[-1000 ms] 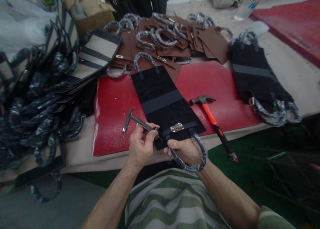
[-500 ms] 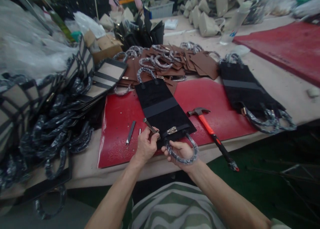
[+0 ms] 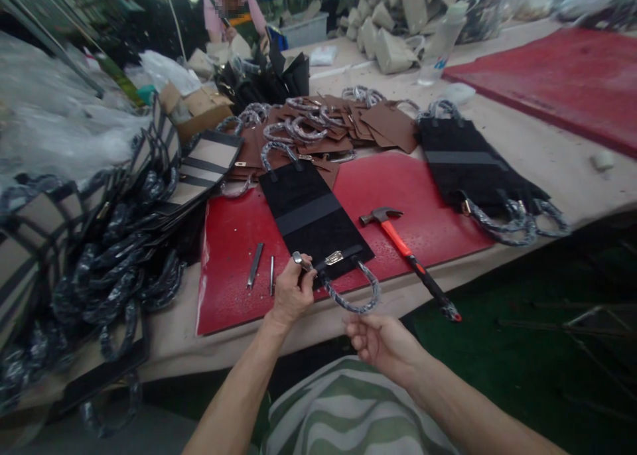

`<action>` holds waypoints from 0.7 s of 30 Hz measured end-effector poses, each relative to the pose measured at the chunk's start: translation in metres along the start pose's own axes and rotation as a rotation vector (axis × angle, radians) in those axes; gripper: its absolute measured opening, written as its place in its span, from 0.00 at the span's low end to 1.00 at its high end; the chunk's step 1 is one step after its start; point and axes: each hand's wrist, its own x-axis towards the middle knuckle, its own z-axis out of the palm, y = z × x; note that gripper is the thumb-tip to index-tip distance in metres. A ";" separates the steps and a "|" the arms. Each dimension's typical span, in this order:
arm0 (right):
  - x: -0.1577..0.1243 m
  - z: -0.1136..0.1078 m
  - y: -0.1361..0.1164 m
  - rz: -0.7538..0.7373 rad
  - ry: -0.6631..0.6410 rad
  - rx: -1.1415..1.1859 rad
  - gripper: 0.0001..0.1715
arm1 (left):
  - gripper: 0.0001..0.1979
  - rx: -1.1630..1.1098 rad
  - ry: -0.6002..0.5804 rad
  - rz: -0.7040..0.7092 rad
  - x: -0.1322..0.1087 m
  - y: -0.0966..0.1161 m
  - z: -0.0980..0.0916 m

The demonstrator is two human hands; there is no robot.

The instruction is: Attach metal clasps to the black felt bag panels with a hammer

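Observation:
A black bag panel (image 3: 308, 209) lies on a red mat (image 3: 423, 209), its plastic-wrapped handle (image 3: 351, 299) hanging over the table's near edge. A metal clasp (image 3: 333, 258) sits on the panel's strap. My left hand (image 3: 291, 299) is closed round a short metal tool (image 3: 300, 260) at the panel's near left corner, beside the clasp. My right hand (image 3: 378, 339) hovers below the handle, palm up, fingers loosely apart, holding nothing. An orange-handled hammer (image 3: 405, 249) lies to the right of the panel. Two metal punches (image 3: 255, 266) rest on the mat to the left.
Brown panels with wrapped handles (image 3: 323, 120) are heaped behind the mat. A stack of black panels (image 3: 468, 163) lies to the right, a big pile of beige-and-black bags (image 3: 74, 229) to the left. A cardboard box (image 3: 199, 107), a second red mat (image 3: 547, 77) and another person (image 3: 229, 7) are farther back.
My right hand has let go of the wrapped handle and drawn back toward my body. My left hand keeps the metal tool near the clasp. The view has tilted up.

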 end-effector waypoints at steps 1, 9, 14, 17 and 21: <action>-0.010 -0.005 -0.004 0.018 0.012 -0.056 0.10 | 0.09 -0.009 0.001 -0.001 0.000 0.000 0.000; -0.041 -0.044 -0.098 -0.811 0.767 -1.415 0.15 | 0.08 -0.008 -0.010 -0.008 0.001 0.003 0.000; -0.020 -0.060 -0.129 -0.688 0.929 -1.733 0.09 | 0.08 -0.004 -0.007 0.003 0.002 0.004 0.001; -0.017 -0.056 -0.131 -0.518 0.684 -1.331 0.05 | 0.08 -0.016 -0.006 0.004 0.002 0.005 0.001; -0.024 -0.037 -0.126 -0.326 0.328 -0.765 0.05 | 0.08 -0.031 0.005 0.001 0.002 0.005 0.002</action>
